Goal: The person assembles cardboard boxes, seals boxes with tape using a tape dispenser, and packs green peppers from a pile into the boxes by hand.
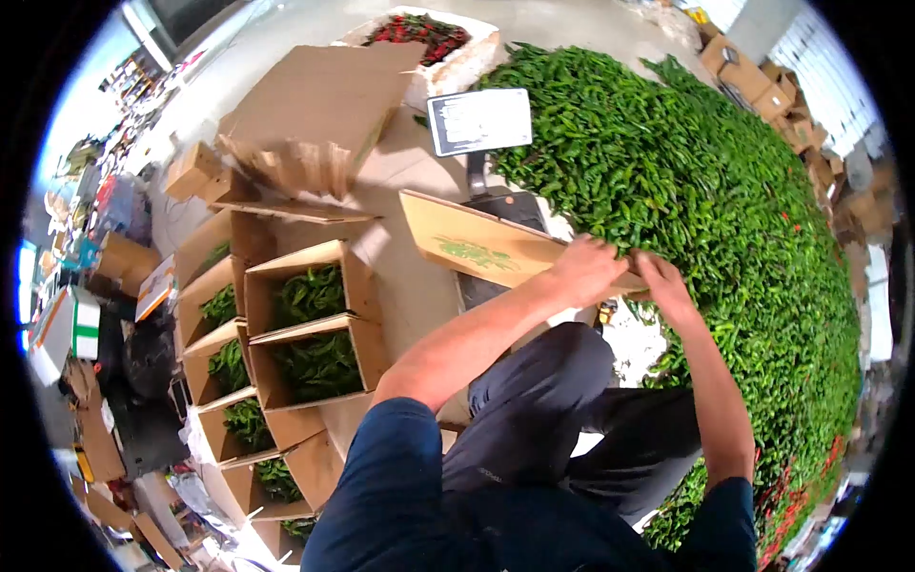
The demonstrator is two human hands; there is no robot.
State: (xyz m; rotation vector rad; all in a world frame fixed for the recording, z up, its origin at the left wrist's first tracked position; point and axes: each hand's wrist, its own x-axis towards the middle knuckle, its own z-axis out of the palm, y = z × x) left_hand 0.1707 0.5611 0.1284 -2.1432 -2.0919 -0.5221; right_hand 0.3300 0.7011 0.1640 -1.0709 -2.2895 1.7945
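While gripping the printed carton (pixel 505 250) near its right end with left hand (pixel 589 267) and right hand (pixel 665 284), holds it aslant, partly hiding the scale (pixel 479 122); has heaped green peppers (pixel 658 162) close at right; has open boxes (pixel 369 353) of green produce at left.

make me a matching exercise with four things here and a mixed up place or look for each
1. printed cardboard
2. green pepper heap
3. open boxes
4. display panel

A. spread along the right
B. white-faced, on a post
C. at the left hand and right hand
D. grouped at left, green contents inside

Pairs: 1-C, 2-A, 3-D, 4-B
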